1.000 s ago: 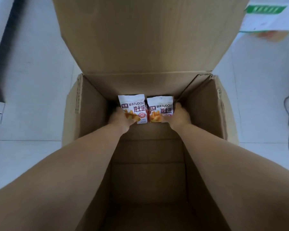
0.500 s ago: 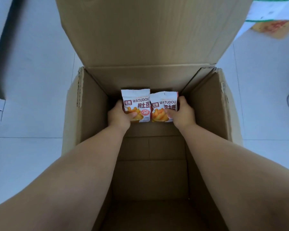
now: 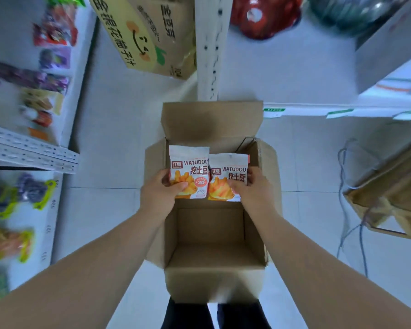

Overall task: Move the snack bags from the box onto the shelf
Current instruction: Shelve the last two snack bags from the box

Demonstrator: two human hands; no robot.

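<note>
An open cardboard box (image 3: pixel 214 281) stands on the floor between my arms, and I see no other bags on its brown bottom. My left hand (image 3: pixel 159 193) grips a white and orange WATUDOU snack bag (image 3: pixel 190 162) by its lower left corner. My right hand (image 3: pixel 252 188) grips a second, matching snack bag (image 3: pixel 228 172) by its lower right corner. Both bags are held upright side by side above the far half of the box. A white shelf (image 3: pixel 33 150) with blurred colourful packets runs along the left.
A white upright post (image 3: pixel 209 48) rises beyond the box, with a printed carton (image 3: pixel 147 36) left of it. Another white shelf (image 3: pixel 342 110) runs at the right. A flattened brown carton (image 3: pixel 394 191) and grey cables (image 3: pixel 351 210) lie on the floor at the right.
Both hands have lifted the two bags up from deep inside the box to above its rim. The camera has risen and pulled back, bringing the shelves into view.
</note>
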